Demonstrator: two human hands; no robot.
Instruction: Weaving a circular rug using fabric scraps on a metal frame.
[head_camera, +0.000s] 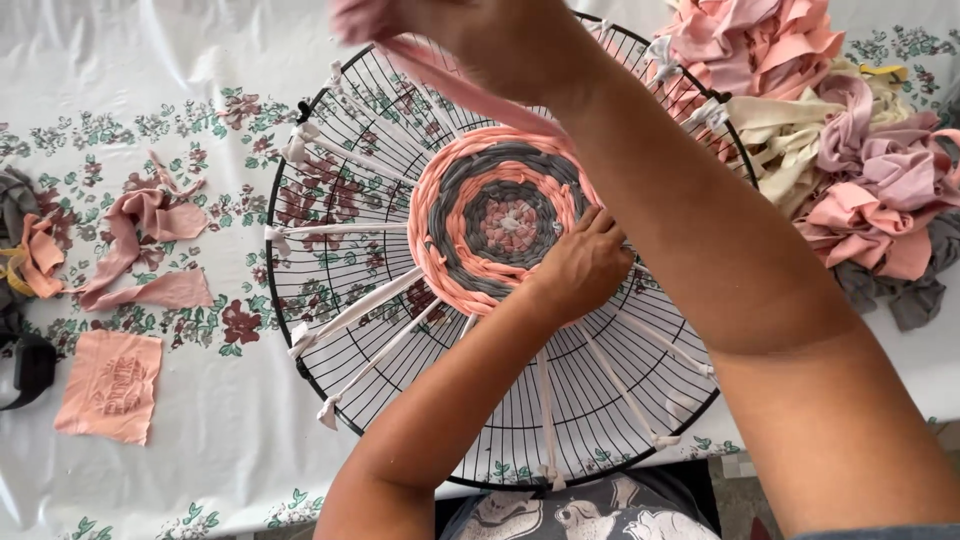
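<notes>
Round woven mat of pink and grey fabric strips (497, 222) sits at the centre of a black circular wire grille (330, 385), which lies flat on a white tablecloth printed with pink flowers (200, 440). Pale fabric strands (352, 312) run like spokes from the mat to the grille rim, knotted at the edge.

Nearest the camera, the left forearm enters from the bottom edge. The left hand (585, 265) rests on the right edge of the mat, fingers curled and pressing against the outer pink ring; whether it pinches a strip cannot be told.

The right arm crosses over the grille from the lower right. The right hand (470, 25), partly cut off at the top edge and blurred, is closed on a long pink fabric strip (480, 95) that runs taut from the hand down to the top right of the mat.

On the cloth to the left lie a flat pink fabric rectangle (108, 385) and loose pink fabric scraps (145, 240). At the far right, beside the grille, is a heap of pink, cream and grey fabric strips (850, 150).
</notes>
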